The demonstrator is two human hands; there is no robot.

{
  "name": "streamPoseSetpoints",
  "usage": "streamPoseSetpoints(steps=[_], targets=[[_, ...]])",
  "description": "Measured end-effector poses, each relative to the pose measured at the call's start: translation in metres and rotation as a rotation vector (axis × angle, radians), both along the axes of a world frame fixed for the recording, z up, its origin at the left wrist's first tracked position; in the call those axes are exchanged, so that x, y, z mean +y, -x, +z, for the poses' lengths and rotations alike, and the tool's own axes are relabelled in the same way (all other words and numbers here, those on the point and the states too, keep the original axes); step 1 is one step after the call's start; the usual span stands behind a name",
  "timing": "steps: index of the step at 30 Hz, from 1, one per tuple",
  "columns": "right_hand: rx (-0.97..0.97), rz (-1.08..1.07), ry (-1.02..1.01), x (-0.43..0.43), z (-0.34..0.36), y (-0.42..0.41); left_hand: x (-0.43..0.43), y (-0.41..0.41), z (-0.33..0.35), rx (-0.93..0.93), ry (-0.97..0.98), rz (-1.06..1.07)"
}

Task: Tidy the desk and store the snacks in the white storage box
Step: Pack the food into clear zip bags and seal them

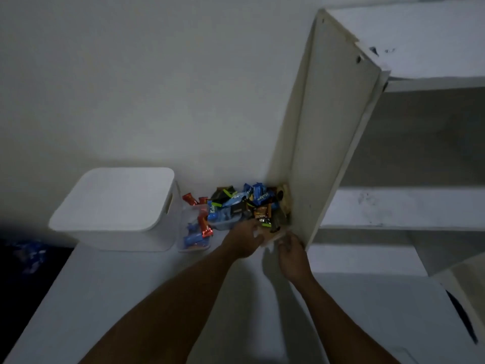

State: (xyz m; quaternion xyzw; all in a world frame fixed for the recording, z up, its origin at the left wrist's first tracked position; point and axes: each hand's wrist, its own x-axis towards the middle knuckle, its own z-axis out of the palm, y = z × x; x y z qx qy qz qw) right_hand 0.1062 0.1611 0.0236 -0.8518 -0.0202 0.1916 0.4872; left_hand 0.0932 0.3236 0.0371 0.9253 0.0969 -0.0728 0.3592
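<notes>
Head | snacks (249,203) just beyond left hand (242,241) | right hand (294,256) beside it

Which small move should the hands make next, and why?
Probably draw the snacks away from the shelf panel: the left hand and right hand are at the pile's near edge, and it lies pressed into the corner. The box has its lid on, so opening it comes after.

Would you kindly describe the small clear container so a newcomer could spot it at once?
Find the white lidded storage box by the wall. Right of it stands the clear container. Unlike the box, it is see-through, showing red and blue wrappers.
</notes>
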Motion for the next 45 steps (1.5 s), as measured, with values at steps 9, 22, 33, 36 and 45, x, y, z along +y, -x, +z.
streamPoseSetpoints(steps=[9,22,33,36,45], targets=[[0.077,-0.129,-0.068,0.021,-0.019,-0.029,-0.007,-0.06,-0.042,0.049,0.086,-0.183],[-0.014,-0.288,0.071,0.037,-0.025,-0.047,0.024,-0.074,-0.038,-0.078,0.124,-0.112],[-0.15,-0.153,-0.057,0.049,0.016,-0.037,0.049,-0.04,0.007,-0.004,0.365,0.049],[-0.2,-0.129,-0.068,0.052,0.039,-0.026,0.052,-0.025,0.027,0.03,0.443,0.084],[-0.336,0.234,0.069,0.055,0.128,-0.011,0.076,0.003,0.091,-0.188,0.441,-0.056]])
